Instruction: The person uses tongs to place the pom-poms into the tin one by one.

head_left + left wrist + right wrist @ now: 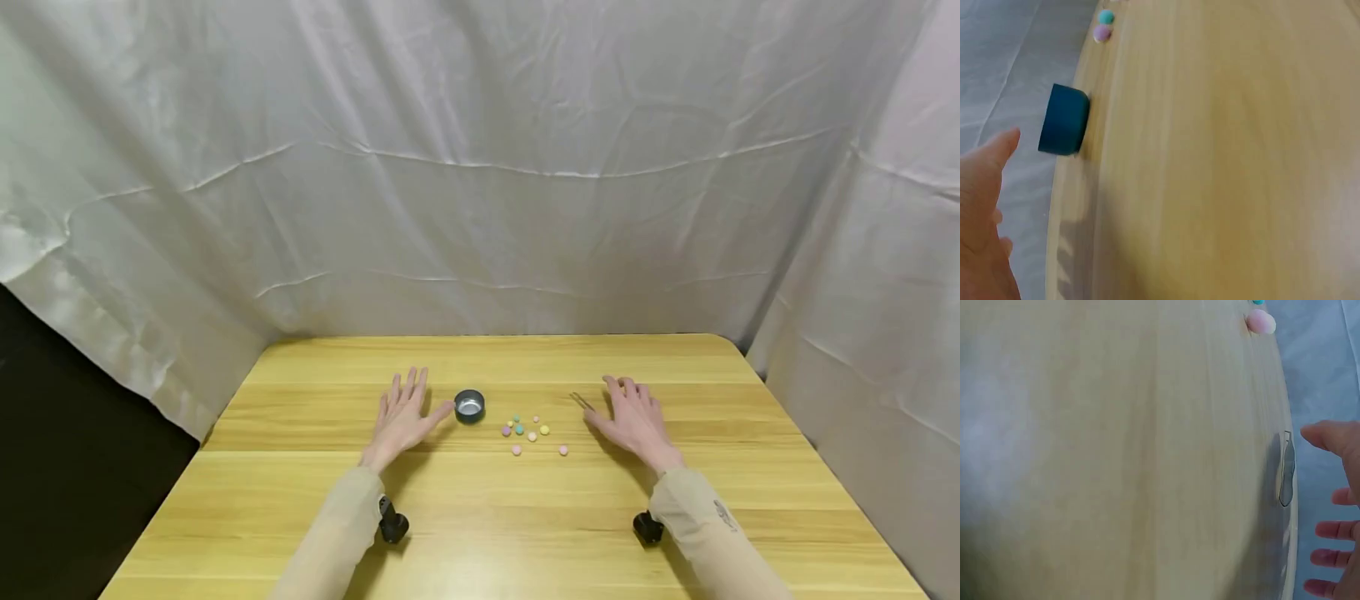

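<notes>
In the head view my left hand (pixel 403 421) is spread just left of a small dark round bowl (pixel 469 407), thumb near its rim. From the side, the left wrist view shows the bowl (pixel 1065 120) as dark teal, apart from the thumb. On the right, my right hand (pixel 633 421) has its fingers extended beside metal tweezers (pixel 582 402), which are partly hidden behind the thumb. The tweezers (pixel 1287 469) lie on the table in the right wrist view, and the hand holds nothing. Several small pastel balls (pixel 532 437) lie scattered between bowl and tweezers.
Everything lies on a wood-grain table (pixel 517 525). A grey curtain (pixel 480 208) hangs behind it and along the sides. Black wrist cameras (pixel 393 527) hang below both sleeves. One pink ball (pixel 563 450) sits nearest the right hand.
</notes>
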Demonstrator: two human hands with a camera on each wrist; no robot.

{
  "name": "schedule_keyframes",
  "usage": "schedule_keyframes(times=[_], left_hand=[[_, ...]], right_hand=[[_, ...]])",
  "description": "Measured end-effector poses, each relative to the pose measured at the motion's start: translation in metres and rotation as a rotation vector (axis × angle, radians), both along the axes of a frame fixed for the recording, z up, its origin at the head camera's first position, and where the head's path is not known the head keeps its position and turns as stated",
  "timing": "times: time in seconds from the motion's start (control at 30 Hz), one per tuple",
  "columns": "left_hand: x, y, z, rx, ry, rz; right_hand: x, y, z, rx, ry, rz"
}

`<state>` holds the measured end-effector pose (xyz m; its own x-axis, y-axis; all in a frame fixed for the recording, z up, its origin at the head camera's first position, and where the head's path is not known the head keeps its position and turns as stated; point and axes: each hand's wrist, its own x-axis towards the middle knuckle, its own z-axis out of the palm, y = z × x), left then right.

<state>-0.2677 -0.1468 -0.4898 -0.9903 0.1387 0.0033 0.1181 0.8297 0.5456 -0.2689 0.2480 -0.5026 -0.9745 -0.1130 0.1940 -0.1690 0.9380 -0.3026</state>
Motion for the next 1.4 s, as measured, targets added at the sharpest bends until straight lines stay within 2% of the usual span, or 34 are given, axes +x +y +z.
schedule_keyframes(times=[0.23,0.43,0.57,0.97,1.4], left_hand=[[-0.009,0.012,-0.001,0.180,-0.008,-0.100],[-0.014,0.023,-0.006,0.382,-0.054,-0.144],[-0.018,0.031,-0.011,0.474,-0.060,-0.163],[-0.025,0.040,-0.019,0.548,-0.048,-0.179],[-0.022,0.039,-0.020,0.562,-0.049,-0.171]], right_hand=[[-0.007,-0.002,-0.003,-0.040,-0.001,0.035],[-0.010,-0.006,-0.003,-0.068,0.008,0.060],[-0.010,-0.007,-0.003,-0.074,-0.001,0.059],[-0.012,-0.009,-0.003,-0.081,-0.003,0.046],[-0.012,-0.013,-0.002,-0.086,0.007,0.047]])
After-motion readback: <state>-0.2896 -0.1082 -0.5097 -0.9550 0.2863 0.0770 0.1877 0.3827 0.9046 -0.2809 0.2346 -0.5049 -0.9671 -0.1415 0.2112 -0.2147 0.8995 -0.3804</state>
